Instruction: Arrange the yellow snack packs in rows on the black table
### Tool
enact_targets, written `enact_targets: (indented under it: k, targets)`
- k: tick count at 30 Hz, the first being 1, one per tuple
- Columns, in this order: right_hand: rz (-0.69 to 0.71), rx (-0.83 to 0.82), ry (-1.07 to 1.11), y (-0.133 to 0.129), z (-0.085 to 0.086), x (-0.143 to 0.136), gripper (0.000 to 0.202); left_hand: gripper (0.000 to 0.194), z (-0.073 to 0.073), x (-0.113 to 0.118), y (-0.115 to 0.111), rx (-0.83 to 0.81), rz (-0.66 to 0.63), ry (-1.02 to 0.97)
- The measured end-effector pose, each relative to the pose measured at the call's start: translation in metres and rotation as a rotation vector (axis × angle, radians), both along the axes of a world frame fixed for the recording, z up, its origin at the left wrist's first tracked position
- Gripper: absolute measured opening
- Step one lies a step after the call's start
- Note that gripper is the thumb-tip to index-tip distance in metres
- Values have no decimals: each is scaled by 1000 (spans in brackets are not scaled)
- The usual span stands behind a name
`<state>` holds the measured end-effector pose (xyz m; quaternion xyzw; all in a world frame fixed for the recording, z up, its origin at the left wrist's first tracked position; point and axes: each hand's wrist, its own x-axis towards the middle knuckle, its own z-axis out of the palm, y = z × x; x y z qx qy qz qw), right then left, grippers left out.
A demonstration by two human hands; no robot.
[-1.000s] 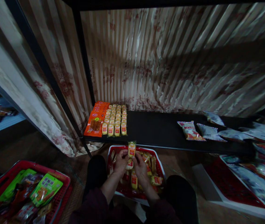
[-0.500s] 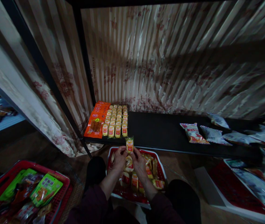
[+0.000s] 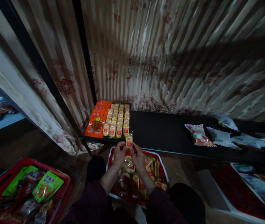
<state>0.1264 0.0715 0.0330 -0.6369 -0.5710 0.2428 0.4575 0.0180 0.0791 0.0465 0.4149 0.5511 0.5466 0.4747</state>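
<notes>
Between my left hand (image 3: pixel 119 155) and my right hand (image 3: pixel 139 159) is a small yellow snack packet (image 3: pixel 129 141) with a red and white label, in clear wrap. Both hands pinch its lower end with closed fingers, one on each side. It stands upright near the front edge of the black shelf (image 3: pixel 155 129). Just beyond it, rows of matching packets (image 3: pixel 119 131) lie on the shelf, beside overlapping orange snack bags (image 3: pixel 96 126). Under my hands is a red basket with a white rim (image 3: pixel 163 168), holding more yellow packets and a round wrapped snack (image 3: pixel 129 165).
To the left stands a red basket (image 3: pixel 63 175) with a green pouch (image 3: pixel 47 186) and other snacks. Several puffed bags, one red and white (image 3: pixel 199 135), lie on the shelf's right. A box (image 3: pixel 216 189) with bags stands below them. A striped curtain (image 3: pixel 165 62) hangs behind.
My hands have moved the yellow packet slightly forward, from above the basket to the shelf's front edge, close to the front row. The view has shifted a little.
</notes>
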Motion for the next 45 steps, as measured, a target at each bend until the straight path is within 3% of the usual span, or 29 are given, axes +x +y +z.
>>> enact_targets:
  k: [10, 18, 30, 45]
  targets:
    - [18, 25, -74, 17, 8, -3, 43, 16, 10, 0, 17, 34, 17, 23]
    - [31, 43, -130, 25, 9, -5, 41, 23, 9, 0, 22, 27, 32, 127]
    - [24, 56, -211, 36, 6, -8, 39, 40, 20, 1, 22, 40, 72, 197]
    - [26, -4, -305, 43, 13, -11, 39, 47, 16, -1, 22, 118, 44, 289]
